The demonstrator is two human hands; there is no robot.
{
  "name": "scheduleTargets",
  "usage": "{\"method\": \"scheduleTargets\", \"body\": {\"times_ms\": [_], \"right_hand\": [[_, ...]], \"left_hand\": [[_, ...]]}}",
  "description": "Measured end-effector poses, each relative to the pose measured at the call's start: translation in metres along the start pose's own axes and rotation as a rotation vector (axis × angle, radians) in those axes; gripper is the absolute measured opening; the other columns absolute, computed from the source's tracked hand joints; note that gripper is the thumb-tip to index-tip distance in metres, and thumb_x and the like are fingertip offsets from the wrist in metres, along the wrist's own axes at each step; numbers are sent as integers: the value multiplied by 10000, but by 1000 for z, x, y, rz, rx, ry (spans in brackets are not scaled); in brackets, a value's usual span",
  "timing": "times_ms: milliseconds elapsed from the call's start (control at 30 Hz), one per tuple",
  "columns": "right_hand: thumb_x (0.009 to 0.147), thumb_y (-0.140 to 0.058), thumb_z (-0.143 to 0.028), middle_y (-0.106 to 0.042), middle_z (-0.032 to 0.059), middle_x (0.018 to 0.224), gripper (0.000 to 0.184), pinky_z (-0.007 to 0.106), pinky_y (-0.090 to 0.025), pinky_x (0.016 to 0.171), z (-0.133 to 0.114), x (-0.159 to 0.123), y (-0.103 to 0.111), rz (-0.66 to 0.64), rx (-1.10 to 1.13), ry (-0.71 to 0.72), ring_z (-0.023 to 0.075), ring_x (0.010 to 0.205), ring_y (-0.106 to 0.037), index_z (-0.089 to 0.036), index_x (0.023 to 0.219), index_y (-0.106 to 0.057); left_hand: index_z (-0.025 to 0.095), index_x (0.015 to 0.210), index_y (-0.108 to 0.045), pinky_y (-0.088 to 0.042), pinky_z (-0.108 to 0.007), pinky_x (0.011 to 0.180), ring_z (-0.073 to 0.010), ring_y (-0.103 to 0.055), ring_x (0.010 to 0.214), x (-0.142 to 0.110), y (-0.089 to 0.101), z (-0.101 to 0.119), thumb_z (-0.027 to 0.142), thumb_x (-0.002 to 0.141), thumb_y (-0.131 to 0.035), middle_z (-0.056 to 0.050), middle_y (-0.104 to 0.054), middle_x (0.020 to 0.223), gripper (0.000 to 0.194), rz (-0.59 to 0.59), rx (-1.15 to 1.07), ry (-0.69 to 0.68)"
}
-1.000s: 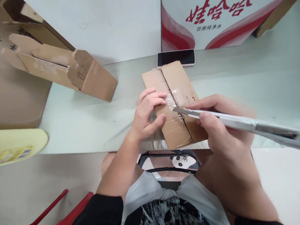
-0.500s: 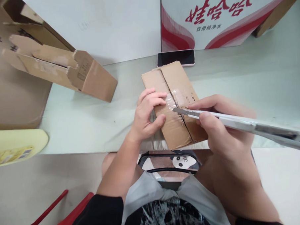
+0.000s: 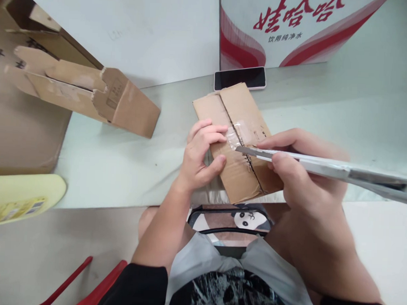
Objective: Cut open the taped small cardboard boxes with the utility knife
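A small brown cardboard box [image 3: 233, 109] lies at an angle on the table, with a seam down its top and a patch of clear tape across the seam. My left hand [image 3: 203, 154] holds its left side, fingers and thumb apart on the top face. In my right hand [image 3: 300, 174] is a silver utility knife [image 3: 324, 166], gripped between thumb and fingers over the box's right side. The blade reaches left to the seam by the tape; whether it touches the cardboard I cannot tell.
Behind the box lies a phone [image 3: 240, 78] in front of a white and red water carton [image 3: 242, 46]. An open-flapped cardboard box [image 3: 134, 105] stands left on the pale table [image 3: 115, 162]. A yellow object [image 3: 26, 196] juts in at left. Below is a panda-print item [image 3: 249, 219].
A brown cardboard piece beside the water carton at the upper right is no longer visible. Both hands, the knife and the small box keep nearly the same positions.
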State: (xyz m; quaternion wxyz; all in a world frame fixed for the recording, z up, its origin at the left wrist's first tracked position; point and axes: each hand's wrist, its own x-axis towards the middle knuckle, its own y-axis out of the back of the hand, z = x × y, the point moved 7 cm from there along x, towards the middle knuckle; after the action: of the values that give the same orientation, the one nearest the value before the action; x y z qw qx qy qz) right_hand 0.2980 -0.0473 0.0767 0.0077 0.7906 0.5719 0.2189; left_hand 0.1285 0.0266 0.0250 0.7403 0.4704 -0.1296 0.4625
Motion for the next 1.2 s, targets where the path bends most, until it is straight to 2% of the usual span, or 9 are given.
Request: {"method": "scheduleTargets", "body": {"times_ms": [267,733,1200], "right_hand": [[884,-604,-164,-705,-29,690,152,284,-447,528,0,-1,-1,-6,12,0,117,547,-556,-231,866,-739],[875,-607,-137,-702,-34,690,162,266,-452,543,0,-1,0,-2,16,14,102,561,-566,-220,865,-746],[871,-596,-135,-704,-36,698,183,288,-462,539,0,0,-1,-3,17,17,112,548,-561,-245,869,-741]], "left_hand": [[267,1164,-575,-416,-548,1211,-277,-640,1266,-1,-1,-2,494,1036,-454,-80,-736,1265,287,-9,16,18],[258,1140,-580,-442,-509,1198,-246,-662,1221,1,0,1,471,1039,-484,-70,-747,1250,255,35,-15,-3],[267,1156,-580,-422,-544,1206,-266,-656,1227,-1,-2,-2,490,1032,-459,-74,-740,1255,282,11,9,16]]}}
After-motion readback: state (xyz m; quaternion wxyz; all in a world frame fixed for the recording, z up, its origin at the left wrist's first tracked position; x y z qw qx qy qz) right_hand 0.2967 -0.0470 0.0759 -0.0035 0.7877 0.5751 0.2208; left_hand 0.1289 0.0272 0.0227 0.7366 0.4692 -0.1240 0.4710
